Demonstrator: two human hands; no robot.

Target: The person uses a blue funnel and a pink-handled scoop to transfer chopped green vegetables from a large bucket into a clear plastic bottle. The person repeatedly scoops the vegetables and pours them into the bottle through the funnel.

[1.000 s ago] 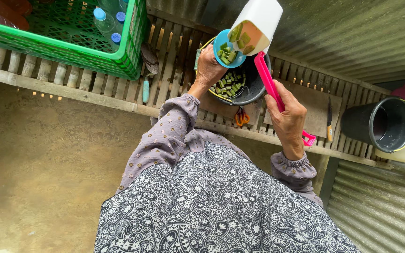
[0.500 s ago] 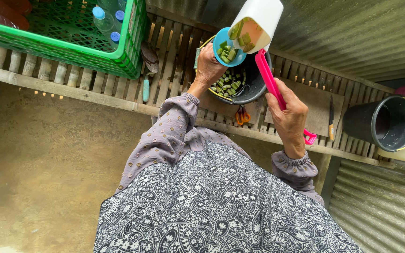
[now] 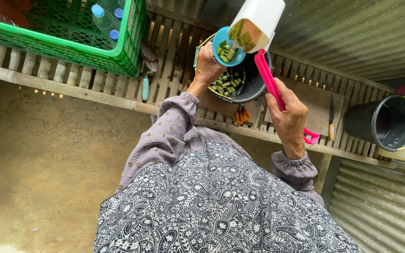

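Overhead, white dipper on its pink handle in the right grip, tipped above left-clenched blue cup.

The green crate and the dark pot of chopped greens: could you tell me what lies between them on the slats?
In the head view, a trowel-like tool with a pale teal handle lies on the slats between the green crate and the dark pot.

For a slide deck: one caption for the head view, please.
Right hand tips a pink-handled white scoop of green pieces; left hand holds a blue cup over a dark bowl.
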